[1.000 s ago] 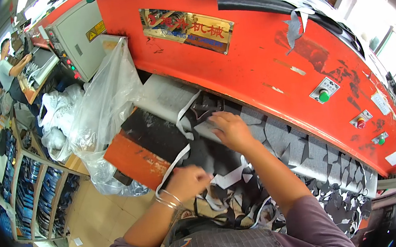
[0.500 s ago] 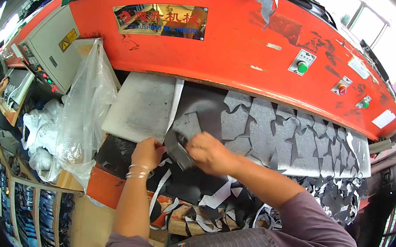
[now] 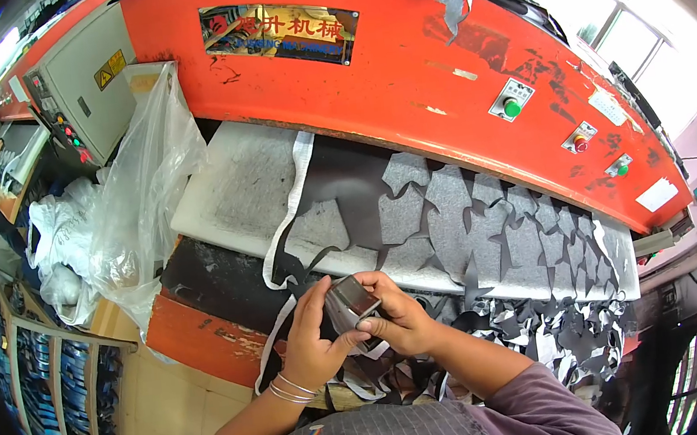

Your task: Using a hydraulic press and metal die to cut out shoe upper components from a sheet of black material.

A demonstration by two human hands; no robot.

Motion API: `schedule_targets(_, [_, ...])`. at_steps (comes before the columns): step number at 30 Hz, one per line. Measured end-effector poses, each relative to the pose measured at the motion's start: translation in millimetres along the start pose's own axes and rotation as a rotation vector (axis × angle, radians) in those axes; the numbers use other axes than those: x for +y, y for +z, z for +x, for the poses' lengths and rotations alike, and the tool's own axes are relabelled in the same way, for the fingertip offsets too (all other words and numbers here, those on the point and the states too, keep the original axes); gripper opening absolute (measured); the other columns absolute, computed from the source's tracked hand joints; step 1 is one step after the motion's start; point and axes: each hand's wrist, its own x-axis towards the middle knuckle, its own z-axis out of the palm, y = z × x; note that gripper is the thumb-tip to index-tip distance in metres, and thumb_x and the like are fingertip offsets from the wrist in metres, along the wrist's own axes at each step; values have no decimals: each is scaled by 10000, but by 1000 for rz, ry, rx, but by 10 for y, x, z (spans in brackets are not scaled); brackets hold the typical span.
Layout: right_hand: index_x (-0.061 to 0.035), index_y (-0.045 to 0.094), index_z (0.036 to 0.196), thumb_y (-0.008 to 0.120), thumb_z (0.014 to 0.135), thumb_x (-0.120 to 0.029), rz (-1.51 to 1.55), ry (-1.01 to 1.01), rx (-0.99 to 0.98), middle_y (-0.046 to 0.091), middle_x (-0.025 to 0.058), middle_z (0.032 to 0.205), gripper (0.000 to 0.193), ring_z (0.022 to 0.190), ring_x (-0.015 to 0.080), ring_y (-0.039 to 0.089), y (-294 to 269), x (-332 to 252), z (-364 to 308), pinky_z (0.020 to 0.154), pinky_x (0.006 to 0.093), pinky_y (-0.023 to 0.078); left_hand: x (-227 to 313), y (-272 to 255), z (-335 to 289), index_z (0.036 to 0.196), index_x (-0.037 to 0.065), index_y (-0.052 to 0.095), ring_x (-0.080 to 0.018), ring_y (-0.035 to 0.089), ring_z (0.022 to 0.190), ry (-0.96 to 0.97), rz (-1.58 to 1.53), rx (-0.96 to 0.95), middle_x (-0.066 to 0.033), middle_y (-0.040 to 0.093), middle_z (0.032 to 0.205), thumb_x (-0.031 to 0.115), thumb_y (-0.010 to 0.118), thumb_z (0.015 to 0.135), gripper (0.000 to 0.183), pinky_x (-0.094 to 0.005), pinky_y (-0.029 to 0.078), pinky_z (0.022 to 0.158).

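Both my hands hold a dark, shiny metal cutting die [image 3: 349,301] in front of my body, close to the machine bed's near edge. My left hand [image 3: 311,338] grips its left side, and my right hand [image 3: 400,315] closes on its right side with fingers behind and thumb in front. What lies inside the die is hard to make out. Beyond it, a black sheet with a grey backing [image 3: 444,224] lies on the white cutting board [image 3: 229,184], with several shaped holes cut through it. A narrow pale strip [image 3: 296,176] runs along the sheet's left edge.
The orange press beam [image 3: 400,65] spans the far side, with a green button [image 3: 512,107] and a red button [image 3: 581,143]. Scraps [image 3: 552,340] pile up at the near right. Clear plastic bags [image 3: 139,194] and a rack [image 3: 59,396] stand left. Another person works at the far left.
My hands have drawn the die off the sheet toward my body and now hold it together. A pale cut-out area on the sheet shows where they were.
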Motion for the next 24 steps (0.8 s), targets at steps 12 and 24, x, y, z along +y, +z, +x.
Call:
schedule_targets(12, [7,604,885,723,822,-186,63,-112,-125,500,127,1116,235,1032,229,461,148,10,123,902,352,370,-102,-137,-176,1205,40,499,-250,529,985,281,37,242,-116,514,1122,391,854,618,771,-358,456,847])
schedule_targets(24, [-8,618,963,690,844,-115,137,34,-158,519,89,1059,175,1025,206,468,270,-15,66,916,335,361,-33,-376,-265,1040,87,642,-229,598,786,305,182,184,-106,576,926,124,823,669,414,-274,493,649])
